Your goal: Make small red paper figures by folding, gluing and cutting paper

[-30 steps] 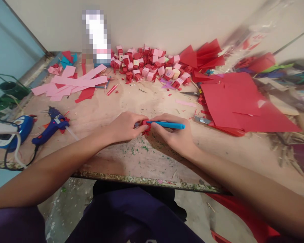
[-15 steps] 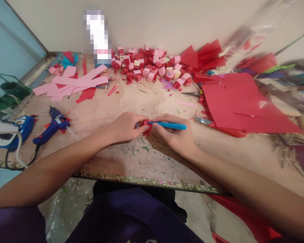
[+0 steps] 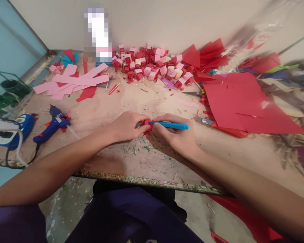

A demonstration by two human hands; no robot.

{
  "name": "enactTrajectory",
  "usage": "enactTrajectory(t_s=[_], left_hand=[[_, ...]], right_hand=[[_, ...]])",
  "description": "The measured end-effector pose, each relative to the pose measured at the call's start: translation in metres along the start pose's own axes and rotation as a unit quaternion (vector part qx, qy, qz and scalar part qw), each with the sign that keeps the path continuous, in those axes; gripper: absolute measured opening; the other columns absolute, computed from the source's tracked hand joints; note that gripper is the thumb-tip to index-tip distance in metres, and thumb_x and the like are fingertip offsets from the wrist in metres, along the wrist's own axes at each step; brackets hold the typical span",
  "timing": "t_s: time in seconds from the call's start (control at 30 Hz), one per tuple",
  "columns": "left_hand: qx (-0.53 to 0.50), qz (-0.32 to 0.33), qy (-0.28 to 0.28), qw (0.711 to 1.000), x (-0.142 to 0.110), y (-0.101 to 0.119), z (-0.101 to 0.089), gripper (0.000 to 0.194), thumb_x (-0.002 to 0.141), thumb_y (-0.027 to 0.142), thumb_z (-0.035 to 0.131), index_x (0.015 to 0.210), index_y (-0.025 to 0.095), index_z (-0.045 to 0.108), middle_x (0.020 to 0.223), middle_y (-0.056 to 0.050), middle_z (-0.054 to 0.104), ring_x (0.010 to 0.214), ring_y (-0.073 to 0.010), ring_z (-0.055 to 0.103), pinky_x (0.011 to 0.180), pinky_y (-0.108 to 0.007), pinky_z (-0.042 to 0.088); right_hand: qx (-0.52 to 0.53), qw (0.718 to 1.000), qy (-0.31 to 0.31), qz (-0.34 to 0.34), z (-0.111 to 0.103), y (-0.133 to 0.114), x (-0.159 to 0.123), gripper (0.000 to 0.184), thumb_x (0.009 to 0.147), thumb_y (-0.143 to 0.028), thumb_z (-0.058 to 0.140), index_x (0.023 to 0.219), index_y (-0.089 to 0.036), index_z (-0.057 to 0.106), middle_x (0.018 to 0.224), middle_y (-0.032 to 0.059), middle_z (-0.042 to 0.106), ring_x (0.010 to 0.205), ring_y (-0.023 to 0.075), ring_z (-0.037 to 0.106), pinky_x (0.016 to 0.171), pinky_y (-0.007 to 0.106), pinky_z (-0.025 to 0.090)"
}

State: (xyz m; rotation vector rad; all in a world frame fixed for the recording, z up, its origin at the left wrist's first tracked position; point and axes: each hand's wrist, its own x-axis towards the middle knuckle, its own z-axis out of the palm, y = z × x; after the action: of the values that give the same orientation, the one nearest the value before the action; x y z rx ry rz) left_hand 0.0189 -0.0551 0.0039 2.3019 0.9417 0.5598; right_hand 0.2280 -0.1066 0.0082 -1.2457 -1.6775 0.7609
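Between the fingertips of my left hand (image 3: 130,125) is a small red paper piece (image 3: 147,124), mostly hidden by the fingers. My right hand (image 3: 178,136) is closed round a slim blue pen (image 3: 173,125) that lies nearly level, its front end pointing left at the red piece. The two hands almost meet, low over the wooden table. Some red scraps (image 3: 147,133) show just below the fingertips. Whether the pen's tip touches the paper cannot be made out.
Many small red and pink paper cubes (image 3: 148,64) are heaped at the back. Pink strips (image 3: 76,81) and a blue glue gun (image 3: 52,123) lie left. To the right are scissors (image 3: 192,93), a cutter knife (image 3: 204,120) and red sheets (image 3: 240,101). A power strip (image 3: 16,131) sits far left.
The view has shifted very slightly. Both hands keep their hold on the red piece and the pen, with almost no movement.
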Motion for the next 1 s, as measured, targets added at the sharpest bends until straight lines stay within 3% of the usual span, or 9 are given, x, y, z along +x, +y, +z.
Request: enactTrajectory(t_s=[0.6,0.87,1.0], left_hand=[[-0.008,-0.014,-0.014,1.000,0.000,0.004,-0.003,0.023,0.099,0.032,0.060,0.095,0.018,0.077,0.078,-0.003,0.074,0.068,-0.0152,0.061,0.068,-0.028,0.042],[-0.009,-0.012,-0.016,1.000,0.001,0.004,-0.004,0.022,0.098,0.029,0.059,0.101,0.019,0.079,0.084,-0.004,0.078,0.071,-0.0165,0.065,0.071,-0.029,0.044],[-0.013,-0.019,-0.012,1.000,-0.001,0.005,-0.003,0.022,0.098,0.028,0.060,0.102,0.019,0.079,0.092,-0.005,0.081,0.076,-0.0175,0.068,0.074,-0.030,0.046]], right_hand=[[-0.010,1.000,-0.011,0.009,-0.004,-0.004,0.002,0.009,0.090,-0.028,0.073,0.087,-0.022,0.080,0.086,0.0039,0.081,0.076,0.0199,0.073,0.073,0.034,0.061],[0.017,0.998,0.043,0.038,-0.002,-0.009,0.001,0.005,0.085,-0.027,0.076,0.082,-0.024,0.079,0.082,0.0031,0.081,0.074,0.0216,0.075,0.070,0.034,0.063],[0.022,0.998,0.037,0.038,-0.002,-0.010,0.001,0.007,0.086,-0.028,0.075,0.081,-0.024,0.079,0.081,0.0034,0.080,0.073,0.0216,0.074,0.069,0.034,0.063]])
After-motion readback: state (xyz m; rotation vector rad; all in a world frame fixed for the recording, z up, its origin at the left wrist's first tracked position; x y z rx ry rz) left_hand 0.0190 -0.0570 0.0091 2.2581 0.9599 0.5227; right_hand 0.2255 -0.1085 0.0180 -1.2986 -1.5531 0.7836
